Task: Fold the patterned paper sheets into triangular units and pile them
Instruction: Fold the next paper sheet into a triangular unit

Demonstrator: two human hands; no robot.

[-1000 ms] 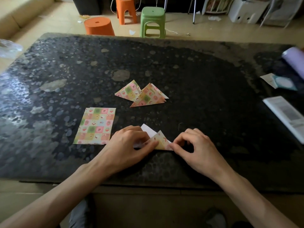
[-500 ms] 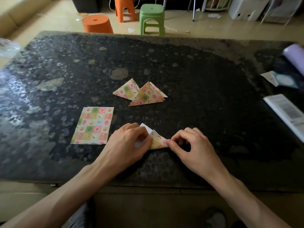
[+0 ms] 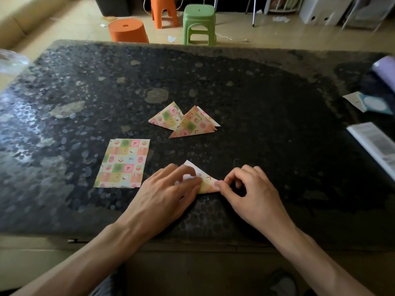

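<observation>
Near edge, 6 o'clock: left hand (image 3: 168,193) lies on the part-folded sheet (image 3: 208,182), fingers straight and close together, pressing its L half flat to the table (image 3: 277,135). The right hand (image 3: 254,193) pinches the sheet's R corner betw. thumb and forefinger, other fingers curled clear. The sheet shows a white reverse flap at top and the patterned face at R. Judged mid-crease, not yet a closed triangle. At 9 o'clock of the hands, near the L hand but apart: stack of flat sheets (image 3: 123,163), unfolded, more than one by the edges, exact qty n/a. At 12 o'clock, farther in: finished triangular units (image 3: 188,121), at least 3, overlapping loosely, not squared up. Status: partly done. The current unit, the flat stack and tidying the pile are left. Containers: none holds paper. White bins (image 3: 320,9) stand on the floor at 1 o'clock, contents cannot be told.
</observation>
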